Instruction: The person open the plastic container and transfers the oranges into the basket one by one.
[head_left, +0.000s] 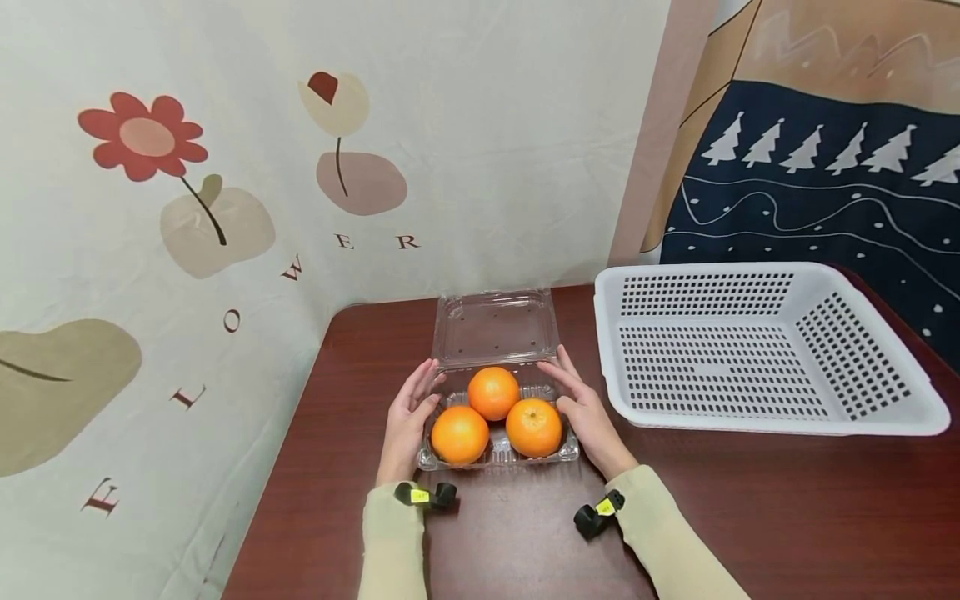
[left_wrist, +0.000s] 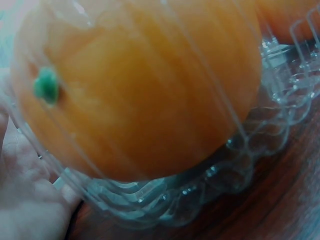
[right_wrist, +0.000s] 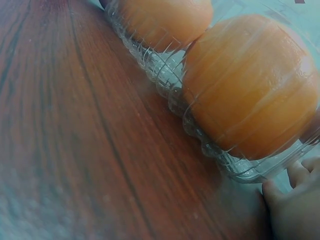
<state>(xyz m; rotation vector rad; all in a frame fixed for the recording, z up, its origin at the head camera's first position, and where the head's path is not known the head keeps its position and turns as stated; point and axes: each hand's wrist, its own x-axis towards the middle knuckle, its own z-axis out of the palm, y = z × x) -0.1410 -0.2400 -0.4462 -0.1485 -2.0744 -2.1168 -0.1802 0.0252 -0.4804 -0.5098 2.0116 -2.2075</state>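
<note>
Three oranges sit in a clear plastic clamshell box [head_left: 501, 457], its lid [head_left: 495, 327] folded back flat behind it. One orange [head_left: 492, 393] is at the rear; the front pair are the left orange [head_left: 460, 435] and the right orange [head_left: 534, 427]. My left hand [head_left: 407, 423] rests along the box's left side, fingers mostly straight and pointing away from me. Along the opposite side lies my right hand [head_left: 590, 421], its fingers spread and extended near the back corner. In the left wrist view, a green stem end shows on the near orange [left_wrist: 150, 95] through the ribbed wall.
A white perforated plastic basket [head_left: 615, 367] stands to the right on the dark red wooden table [head_left: 510, 542]. Behind the table hangs a pale cloth [head_left: 487, 167] with printed flowers and letters; a dark blue printed cloth [head_left: 810, 200] hangs at the right.
</note>
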